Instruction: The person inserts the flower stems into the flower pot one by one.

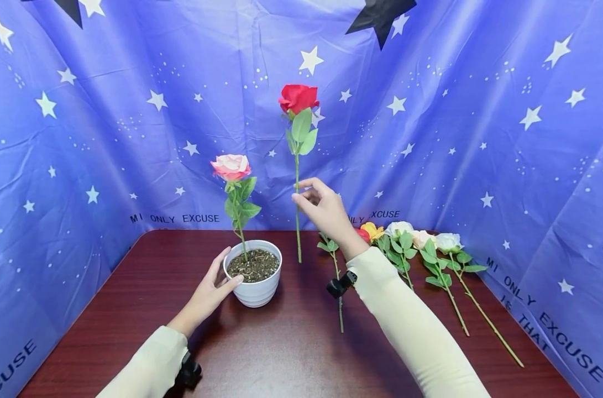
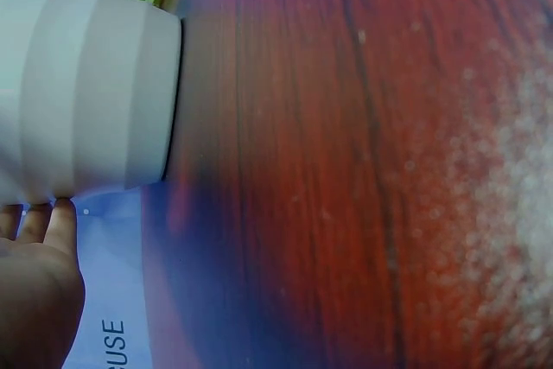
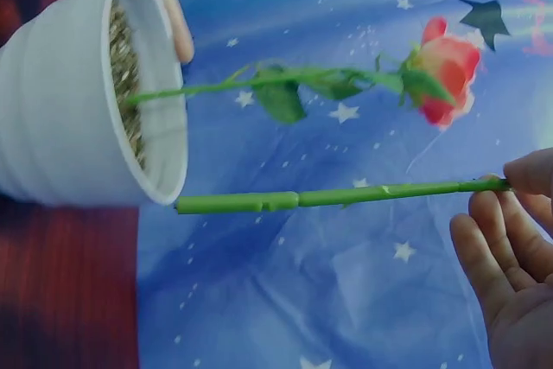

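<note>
All readable wording is black capitals on the blue star-print cloth [image 1: 221, 132]. In the head view, "MI ONLY EXCUSE" stands near nine o'clock and again at four, there with "IS THAT" beneath. "CUSE" shows at eight. Between three and four, a broken line probably reads "LY XCUSE". The left wrist view has "USE", perhaps "CUSE", turned sideways, between seven and eight.

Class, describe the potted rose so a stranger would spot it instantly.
On the brown table stands a white pot of soil. The potted rose rises from it, pink and white, unlike the red rose held in the right hand.
</note>
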